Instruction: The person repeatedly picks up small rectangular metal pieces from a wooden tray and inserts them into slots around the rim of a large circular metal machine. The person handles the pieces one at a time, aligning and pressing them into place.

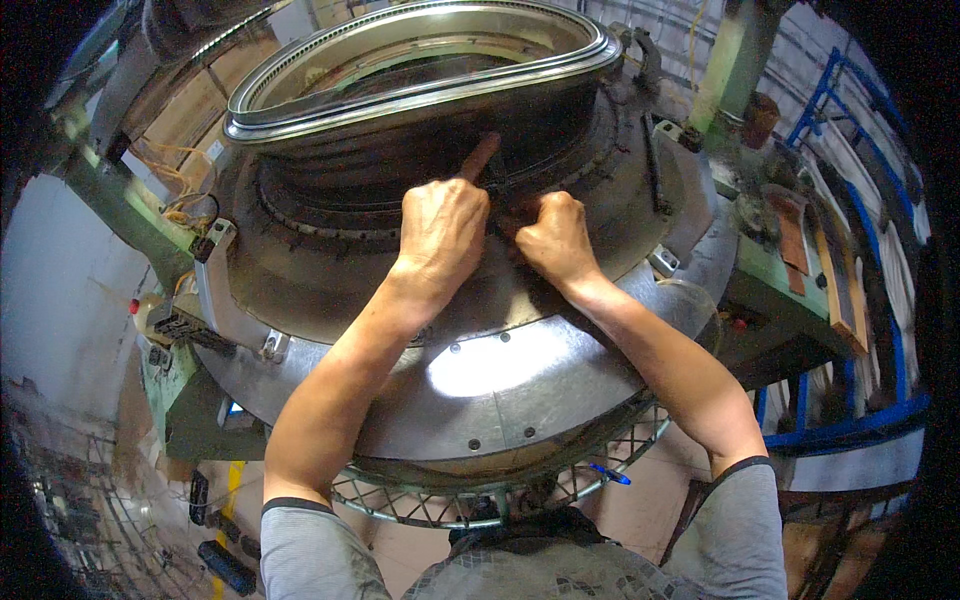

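My left hand (445,232) is at the near side of a dark, curved metal wall (400,165) below a shiny rounded rim (440,85). Its index finger stretches up along the wall, while the other fingers curl under, out of sight. Close by on the right, my right hand (556,236) is closed into a fist, knuckles up. Its fingertips point toward a dark spot at the foot of the wall, and whatever they grip is too dark to make out. Both hands are over a broad, brownish round metal flange (330,275).
A smooth steel ring (480,400) with screws runs around the front. Below it is a lattice ring (420,505) with a blue clip (610,474). Green machine posts (735,75) flank the work. A dark rod (655,165) leans on the right; a blue rack (860,200) stands beyond.
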`<state>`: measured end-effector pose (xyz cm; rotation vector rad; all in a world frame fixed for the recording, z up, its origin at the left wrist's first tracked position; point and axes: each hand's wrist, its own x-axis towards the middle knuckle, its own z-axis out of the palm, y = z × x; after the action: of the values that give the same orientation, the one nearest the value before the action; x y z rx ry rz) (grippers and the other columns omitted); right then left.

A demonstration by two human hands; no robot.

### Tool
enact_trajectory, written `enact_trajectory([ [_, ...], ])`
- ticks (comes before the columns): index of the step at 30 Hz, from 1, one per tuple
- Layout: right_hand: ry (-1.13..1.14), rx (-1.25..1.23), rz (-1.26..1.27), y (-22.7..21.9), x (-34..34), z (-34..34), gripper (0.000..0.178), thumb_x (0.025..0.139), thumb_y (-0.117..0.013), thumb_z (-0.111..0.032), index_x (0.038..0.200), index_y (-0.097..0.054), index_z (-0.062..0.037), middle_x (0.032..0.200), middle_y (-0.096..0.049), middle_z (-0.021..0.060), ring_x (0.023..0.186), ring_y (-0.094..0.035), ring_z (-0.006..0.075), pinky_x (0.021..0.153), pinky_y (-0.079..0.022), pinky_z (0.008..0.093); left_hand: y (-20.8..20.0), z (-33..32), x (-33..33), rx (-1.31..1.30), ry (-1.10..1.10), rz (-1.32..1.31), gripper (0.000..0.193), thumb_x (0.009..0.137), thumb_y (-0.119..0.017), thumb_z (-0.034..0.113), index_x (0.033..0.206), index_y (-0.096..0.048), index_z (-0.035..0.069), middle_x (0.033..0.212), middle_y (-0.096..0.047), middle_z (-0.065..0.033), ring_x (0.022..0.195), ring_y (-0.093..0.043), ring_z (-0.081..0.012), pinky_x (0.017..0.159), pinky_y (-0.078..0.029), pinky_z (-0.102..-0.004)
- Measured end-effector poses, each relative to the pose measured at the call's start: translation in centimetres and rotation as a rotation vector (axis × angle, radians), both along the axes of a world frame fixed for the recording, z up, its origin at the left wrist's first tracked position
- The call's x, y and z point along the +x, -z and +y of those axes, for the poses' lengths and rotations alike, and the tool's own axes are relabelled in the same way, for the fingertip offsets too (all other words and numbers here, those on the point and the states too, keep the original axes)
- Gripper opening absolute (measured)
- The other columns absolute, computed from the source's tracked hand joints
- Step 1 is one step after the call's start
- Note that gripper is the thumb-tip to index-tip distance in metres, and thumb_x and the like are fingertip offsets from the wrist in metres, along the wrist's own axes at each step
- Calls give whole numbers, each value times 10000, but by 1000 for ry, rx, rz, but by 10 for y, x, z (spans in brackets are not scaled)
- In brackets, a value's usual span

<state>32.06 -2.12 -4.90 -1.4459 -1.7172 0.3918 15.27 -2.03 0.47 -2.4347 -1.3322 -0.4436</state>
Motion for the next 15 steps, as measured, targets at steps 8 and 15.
enact_trajectory([
  [8, 46, 155, -46, 5, -4, -2, 180, 698, -569, -25, 798, -692, 61, 791, -670, 277, 740, -727, 348, 687, -536, 431, -5, -1, -5, 126, 62, -17, 62, 689, -697, 60, 708, -735, 15, 697, -681, -204, 681, -720, -343, 591, -572, -419],
  [15, -18, 90, 50, 12, 7, -16, 166, 729, -585, -54, 775, -696, 60, 723, -687, 231, 636, -684, 244, 653, -523, 392, 0, -6, -4, -16, 149, -94, 60, 686, -700, 53, 686, -713, -5, 682, -665, -229, 664, -713, -364, 588, -576, -435],
])
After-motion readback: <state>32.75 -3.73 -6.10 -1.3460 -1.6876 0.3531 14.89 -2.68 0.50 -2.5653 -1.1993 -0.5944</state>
